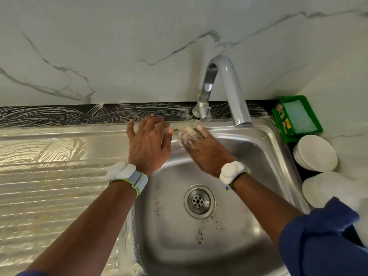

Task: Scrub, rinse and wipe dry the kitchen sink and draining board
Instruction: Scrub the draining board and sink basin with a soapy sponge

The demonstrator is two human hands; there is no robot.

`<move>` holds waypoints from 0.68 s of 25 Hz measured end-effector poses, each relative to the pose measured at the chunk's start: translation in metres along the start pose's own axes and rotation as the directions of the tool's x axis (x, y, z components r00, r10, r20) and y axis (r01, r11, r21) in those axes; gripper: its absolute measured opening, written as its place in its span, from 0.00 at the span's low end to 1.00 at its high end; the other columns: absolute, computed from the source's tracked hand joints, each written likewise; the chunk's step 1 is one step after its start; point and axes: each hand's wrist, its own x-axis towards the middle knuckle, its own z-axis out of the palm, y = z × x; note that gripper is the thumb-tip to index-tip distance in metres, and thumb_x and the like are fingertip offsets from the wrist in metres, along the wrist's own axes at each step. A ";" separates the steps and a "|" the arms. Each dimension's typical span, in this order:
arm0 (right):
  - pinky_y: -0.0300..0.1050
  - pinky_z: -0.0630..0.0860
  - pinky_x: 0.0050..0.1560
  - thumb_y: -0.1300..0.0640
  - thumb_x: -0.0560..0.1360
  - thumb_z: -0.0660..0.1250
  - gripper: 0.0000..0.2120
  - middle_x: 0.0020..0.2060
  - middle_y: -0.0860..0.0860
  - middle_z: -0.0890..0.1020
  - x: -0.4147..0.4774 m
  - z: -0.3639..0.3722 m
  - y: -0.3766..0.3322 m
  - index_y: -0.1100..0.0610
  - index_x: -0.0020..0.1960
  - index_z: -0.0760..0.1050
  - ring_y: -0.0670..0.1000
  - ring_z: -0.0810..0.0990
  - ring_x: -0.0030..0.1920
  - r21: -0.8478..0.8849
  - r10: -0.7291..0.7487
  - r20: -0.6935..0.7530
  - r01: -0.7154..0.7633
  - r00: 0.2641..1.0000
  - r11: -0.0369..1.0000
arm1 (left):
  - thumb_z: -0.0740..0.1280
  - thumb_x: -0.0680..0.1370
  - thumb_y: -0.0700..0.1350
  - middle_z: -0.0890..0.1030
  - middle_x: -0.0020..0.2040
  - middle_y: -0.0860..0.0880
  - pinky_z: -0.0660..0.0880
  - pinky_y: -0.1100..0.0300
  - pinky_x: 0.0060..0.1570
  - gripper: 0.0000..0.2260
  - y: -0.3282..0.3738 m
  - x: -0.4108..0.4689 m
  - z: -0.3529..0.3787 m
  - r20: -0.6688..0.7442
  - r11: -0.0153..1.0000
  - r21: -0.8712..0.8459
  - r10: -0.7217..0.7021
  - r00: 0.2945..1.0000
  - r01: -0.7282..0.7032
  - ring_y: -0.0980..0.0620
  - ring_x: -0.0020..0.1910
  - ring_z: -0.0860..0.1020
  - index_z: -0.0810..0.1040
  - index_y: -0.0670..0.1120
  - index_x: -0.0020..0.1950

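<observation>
The draining board fills the left, streaked with suds, like the dark table strip behind it. Over the back left corner of the sink hovers the left hand, grip released, fingers spread. Just beside it, the right hand reaches below the tap. Its fingers are blurred and foamy, so its grip cannot be told. A green tray and white bowls sit right.

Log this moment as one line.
scrubbing | left hand open over sink rim | right hand soapy at rim below tap | draining board lathered | basin floor specked
</observation>
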 end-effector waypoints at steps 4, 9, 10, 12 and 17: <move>0.63 0.67 0.71 0.71 0.77 0.55 0.22 0.64 0.67 0.77 -0.101 0.013 0.063 0.67 0.70 0.68 0.67 0.74 0.66 -0.098 0.387 -0.052 -0.390 0.921 0.915 | 0.55 0.84 0.55 0.78 0.63 0.55 0.55 0.36 0.75 0.16 0.005 0.001 0.010 0.005 0.999 0.003 0.037 0.999 -0.037 0.50 0.69 0.73 0.81 0.53 0.58; 0.65 0.62 0.74 0.67 0.70 0.62 0.29 0.67 0.72 0.72 -0.089 0.007 0.040 0.70 0.72 0.68 0.71 0.71 0.69 -0.127 0.776 0.103 -0.765 0.623 0.631 | 0.56 0.83 0.56 0.78 0.62 0.53 0.54 0.37 0.75 0.16 0.013 0.003 0.018 -0.046 1.000 0.008 0.010 0.999 -0.010 0.48 0.66 0.74 0.80 0.51 0.61; 0.63 0.62 0.74 0.66 0.71 0.58 0.28 0.67 0.72 0.72 -0.077 0.006 0.030 0.70 0.71 0.68 0.71 0.71 0.69 -0.130 0.745 0.114 -0.734 0.657 0.667 | 0.56 0.83 0.56 0.78 0.62 0.52 0.54 0.37 0.75 0.17 0.013 0.002 0.018 -0.055 1.000 0.023 0.009 0.998 -0.008 0.47 0.66 0.74 0.79 0.51 0.63; 0.63 0.70 0.70 0.66 0.73 0.53 0.27 0.65 0.71 0.74 -0.082 0.006 0.036 0.70 0.70 0.70 0.71 0.75 0.65 -0.179 0.700 0.150 -0.677 0.698 0.714 | 0.56 0.83 0.56 0.78 0.62 0.51 0.53 0.37 0.76 0.18 0.015 0.002 0.017 -0.066 0.998 0.058 0.029 0.997 -0.025 0.47 0.66 0.75 0.77 0.51 0.66; 0.59 0.80 0.55 0.68 0.70 0.62 0.24 0.58 0.69 0.80 -0.129 -0.029 0.045 0.70 0.66 0.75 0.67 0.82 0.55 -0.325 0.787 0.331 -0.720 0.521 0.613 | 0.56 0.83 0.57 0.79 0.62 0.49 0.52 0.35 0.76 0.19 0.016 -0.001 0.015 -0.055 0.995 0.096 0.037 0.998 -0.032 0.44 0.63 0.77 0.76 0.49 0.67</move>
